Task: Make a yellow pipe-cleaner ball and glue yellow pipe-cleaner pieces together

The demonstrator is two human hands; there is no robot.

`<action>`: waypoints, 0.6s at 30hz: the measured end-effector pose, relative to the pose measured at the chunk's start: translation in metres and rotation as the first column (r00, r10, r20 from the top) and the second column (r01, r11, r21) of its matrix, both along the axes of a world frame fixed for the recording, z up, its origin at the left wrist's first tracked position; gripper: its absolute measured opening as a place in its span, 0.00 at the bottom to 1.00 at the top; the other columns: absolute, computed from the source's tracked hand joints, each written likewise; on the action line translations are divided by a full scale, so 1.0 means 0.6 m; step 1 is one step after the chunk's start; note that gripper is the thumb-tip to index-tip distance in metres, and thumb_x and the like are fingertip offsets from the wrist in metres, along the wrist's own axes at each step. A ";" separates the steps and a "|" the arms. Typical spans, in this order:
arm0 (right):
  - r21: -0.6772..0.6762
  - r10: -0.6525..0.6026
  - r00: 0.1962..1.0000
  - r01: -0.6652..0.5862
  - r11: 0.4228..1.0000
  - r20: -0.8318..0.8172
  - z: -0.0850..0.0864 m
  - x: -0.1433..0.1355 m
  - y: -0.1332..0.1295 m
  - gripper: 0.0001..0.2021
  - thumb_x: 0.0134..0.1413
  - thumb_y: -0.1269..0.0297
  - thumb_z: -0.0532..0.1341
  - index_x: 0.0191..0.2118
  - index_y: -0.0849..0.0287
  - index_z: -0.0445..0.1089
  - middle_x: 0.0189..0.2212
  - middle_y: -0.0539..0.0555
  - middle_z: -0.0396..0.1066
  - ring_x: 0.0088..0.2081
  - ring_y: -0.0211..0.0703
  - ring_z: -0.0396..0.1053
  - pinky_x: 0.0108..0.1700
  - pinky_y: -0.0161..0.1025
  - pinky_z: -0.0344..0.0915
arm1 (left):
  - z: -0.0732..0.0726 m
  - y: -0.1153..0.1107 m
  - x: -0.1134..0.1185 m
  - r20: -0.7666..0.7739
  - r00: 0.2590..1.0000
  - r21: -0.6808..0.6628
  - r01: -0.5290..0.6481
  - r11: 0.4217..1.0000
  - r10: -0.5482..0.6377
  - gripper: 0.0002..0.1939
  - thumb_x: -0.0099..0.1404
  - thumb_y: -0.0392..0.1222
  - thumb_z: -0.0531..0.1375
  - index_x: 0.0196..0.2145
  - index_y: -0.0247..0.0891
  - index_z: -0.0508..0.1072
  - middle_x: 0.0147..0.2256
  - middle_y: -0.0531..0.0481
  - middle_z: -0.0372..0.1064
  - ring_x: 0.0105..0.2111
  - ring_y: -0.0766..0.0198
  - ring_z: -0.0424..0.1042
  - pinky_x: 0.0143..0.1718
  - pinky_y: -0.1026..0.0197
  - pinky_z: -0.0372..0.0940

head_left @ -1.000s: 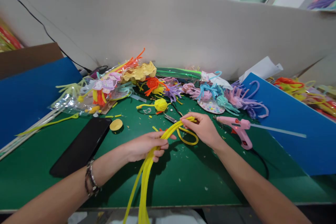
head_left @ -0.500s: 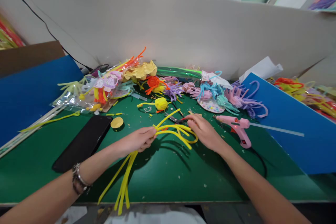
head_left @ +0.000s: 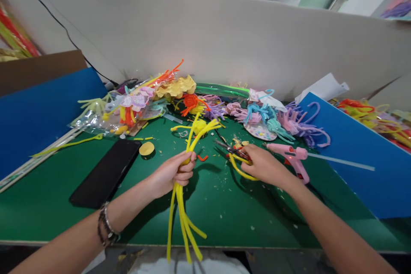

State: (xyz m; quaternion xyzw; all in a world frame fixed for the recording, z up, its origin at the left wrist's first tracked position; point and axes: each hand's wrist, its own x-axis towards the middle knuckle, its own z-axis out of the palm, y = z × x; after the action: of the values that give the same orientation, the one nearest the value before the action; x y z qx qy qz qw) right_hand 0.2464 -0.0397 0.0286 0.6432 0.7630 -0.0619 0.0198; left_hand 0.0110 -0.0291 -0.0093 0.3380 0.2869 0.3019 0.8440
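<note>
My left hand (head_left: 183, 169) is closed round a bundle of yellow pipe cleaners (head_left: 182, 205), upright at mid-table. Their ends stick out above the fist and hang down below it. To the right, my right hand (head_left: 261, 162) is closed on a pair of scissors (head_left: 226, 147), blades pointing left. A bent yellow pipe cleaner (head_left: 239, 172) loops out from beneath this hand; whether the fingers grip it too is hidden. Behind the bundle's top lies a yellow pipe-cleaner ball (head_left: 199, 127), partly covered. A small orange piece (head_left: 203, 158) lies between the hands.
A pink glue gun (head_left: 293, 156) with a clear stick lies to the right, beside a blue panel (head_left: 356, 171). On the left are a black phone (head_left: 104, 175) and a round tan disc (head_left: 147, 149). Pipe-cleaner pieces and a plastic bag (head_left: 96, 122) line the back.
My left hand has turned the yellow bundle upright. My right hand has closed on the scissors and drawn slightly right, with a bent pipe cleaner now apart from the bundle.
</note>
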 end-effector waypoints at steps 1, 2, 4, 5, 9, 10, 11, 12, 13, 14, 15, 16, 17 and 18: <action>-0.008 -0.017 0.998 0.016 1.000 -0.054 0.003 0.011 -0.007 0.05 0.46 0.66 0.53 0.30 0.61 0.63 0.28 0.55 0.65 0.28 0.40 0.62 0.28 0.34 0.54 | -0.002 0.000 -0.001 0.020 1.000 -0.008 -0.010 1.000 0.010 0.10 0.63 0.44 0.50 0.26 0.38 0.56 0.15 0.63 0.38 0.13 0.77 0.32 0.12 0.75 0.36; -0.028 -0.031 0.993 0.028 0.999 -0.118 0.005 0.020 -0.014 0.06 0.48 0.63 0.53 0.28 0.60 0.62 0.26 0.53 0.64 0.26 0.38 0.60 0.27 0.34 0.53 | -0.003 0.000 0.000 0.044 0.999 -0.020 -0.010 1.000 0.011 0.10 0.63 0.45 0.50 0.27 0.38 0.56 0.15 0.63 0.37 0.13 0.77 0.32 0.12 0.75 0.36; -0.088 -0.039 0.963 0.016 0.996 -0.266 0.006 0.029 -0.029 0.12 0.50 0.55 0.51 0.27 0.59 0.59 0.23 0.50 0.61 0.24 0.37 0.57 0.26 0.33 0.53 | -0.003 -0.002 0.006 0.097 0.995 -0.044 0.023 0.999 -0.018 0.10 0.63 0.46 0.50 0.27 0.39 0.56 0.15 0.63 0.36 0.13 0.76 0.31 0.12 0.75 0.36; -0.126 -0.037 0.939 -0.007 0.992 -0.343 0.006 0.030 -0.035 0.14 0.50 0.52 0.51 0.27 0.59 0.59 0.23 0.49 0.60 0.24 0.37 0.57 0.26 0.33 0.54 | -0.001 -0.003 0.011 0.117 0.992 -0.052 0.052 0.997 -0.045 0.11 0.63 0.46 0.50 0.27 0.39 0.56 0.15 0.63 0.35 0.13 0.76 0.31 0.12 0.75 0.35; -0.268 0.007 0.841 -0.181 0.946 -0.542 0.011 0.009 -0.055 0.16 0.50 0.49 0.50 0.30 0.59 0.59 0.26 0.50 0.60 0.28 0.37 0.58 0.30 0.34 0.58 | 0.008 -0.011 0.034 0.133 0.980 -0.042 0.154 0.987 -0.148 0.13 0.62 0.47 0.51 0.25 0.38 0.55 0.15 0.63 0.35 0.13 0.76 0.31 0.11 0.74 0.33; -0.293 0.029 0.833 -0.226 0.929 -0.552 0.014 0.002 -0.058 0.16 0.51 0.50 0.50 0.31 0.59 0.59 0.27 0.50 0.60 0.28 0.37 0.58 0.30 0.34 0.58 | 0.010 -0.014 0.039 0.130 0.979 -0.037 0.166 0.985 -0.160 0.13 0.61 0.47 0.51 0.25 0.38 0.54 0.15 0.63 0.35 0.13 0.76 0.31 0.11 0.74 0.33; -0.309 0.056 0.830 -0.268 0.913 -0.555 0.018 -0.005 -0.060 0.15 0.51 0.51 0.50 0.31 0.59 0.59 0.27 0.50 0.60 0.28 0.37 0.57 0.30 0.34 0.58 | 0.011 -0.016 0.043 0.125 0.978 -0.034 0.172 0.984 -0.167 0.13 0.61 0.48 0.52 0.25 0.38 0.54 0.15 0.63 0.35 0.13 0.76 0.31 0.11 0.74 0.33; -0.316 0.081 0.827 -0.301 0.900 -0.556 0.021 -0.010 -0.062 0.15 0.51 0.51 0.51 0.31 0.60 0.59 0.27 0.50 0.60 0.28 0.37 0.57 0.30 0.34 0.59 | 0.012 -0.019 0.046 0.118 0.979 -0.029 0.173 0.984 -0.169 0.14 0.60 0.48 0.52 0.25 0.38 0.54 0.15 0.63 0.35 0.13 0.76 0.31 0.11 0.74 0.33; -0.315 0.102 0.823 -0.325 0.892 -0.559 0.023 -0.014 -0.062 0.14 0.51 0.52 0.51 0.31 0.60 0.59 0.28 0.51 0.61 0.29 0.37 0.57 0.31 0.35 0.59 | 0.013 -0.022 0.048 0.109 0.980 -0.024 0.171 0.985 -0.167 0.14 0.60 0.49 0.53 0.25 0.38 0.54 0.15 0.63 0.34 0.13 0.76 0.31 0.11 0.74 0.33; -0.307 0.116 0.818 -0.338 0.890 -0.563 0.025 -0.018 -0.063 0.14 0.51 0.52 0.51 0.32 0.60 0.59 0.28 0.51 0.61 0.29 0.37 0.58 0.31 0.35 0.59 | 0.013 -0.024 0.050 0.100 0.982 -0.017 0.166 0.986 -0.163 0.14 0.60 0.49 0.53 0.25 0.38 0.54 0.14 0.64 0.34 0.13 0.76 0.31 0.11 0.74 0.33; -0.297 0.126 0.813 -0.346 0.890 -0.569 0.026 -0.020 -0.063 0.15 0.51 0.52 0.51 0.33 0.61 0.60 0.29 0.52 0.61 0.29 0.37 0.58 0.31 0.35 0.59 | 0.014 -0.026 0.052 0.091 0.983 -0.008 0.161 0.987 -0.160 0.14 0.60 0.49 0.53 0.25 0.39 0.55 0.14 0.64 0.34 0.13 0.76 0.31 0.11 0.74 0.33; -0.285 0.136 0.808 -0.352 0.892 -0.573 0.026 -0.021 -0.063 0.16 0.51 0.51 0.51 0.34 0.61 0.60 0.30 0.52 0.61 0.30 0.38 0.58 0.31 0.36 0.59 | 0.014 -0.028 0.053 0.081 0.984 0.003 0.160 0.987 -0.160 0.14 0.60 0.49 0.53 0.25 0.39 0.55 0.14 0.64 0.35 0.13 0.76 0.32 0.11 0.74 0.33; -0.275 0.145 0.805 -0.358 0.892 -0.576 0.025 -0.022 -0.063 0.16 0.51 0.51 0.51 0.35 0.61 0.59 0.31 0.53 0.62 0.30 0.39 0.59 0.32 0.36 0.60 | 0.015 -0.029 0.054 0.068 0.984 0.015 0.165 0.986 -0.166 0.14 0.60 0.49 0.52 0.25 0.39 0.55 0.14 0.64 0.35 0.12 0.76 0.32 0.11 0.74 0.33; -0.269 0.153 0.802 -0.364 0.891 -0.577 0.025 -0.023 -0.063 0.17 0.51 0.50 0.50 0.35 0.61 0.59 0.31 0.53 0.62 0.31 0.39 0.59 0.32 0.37 0.60 | 0.016 -0.029 0.054 0.054 0.983 0.024 0.173 0.985 -0.174 0.13 0.60 0.49 0.52 0.25 0.39 0.56 0.13 0.64 0.35 0.12 0.76 0.32 0.11 0.74 0.33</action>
State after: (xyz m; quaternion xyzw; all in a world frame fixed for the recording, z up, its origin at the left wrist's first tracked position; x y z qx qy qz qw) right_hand 0.2328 -0.0774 0.0433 0.4713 0.7935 -0.3789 -0.0680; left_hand 0.0433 -0.0465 0.0000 0.3613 0.2300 0.2394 0.8714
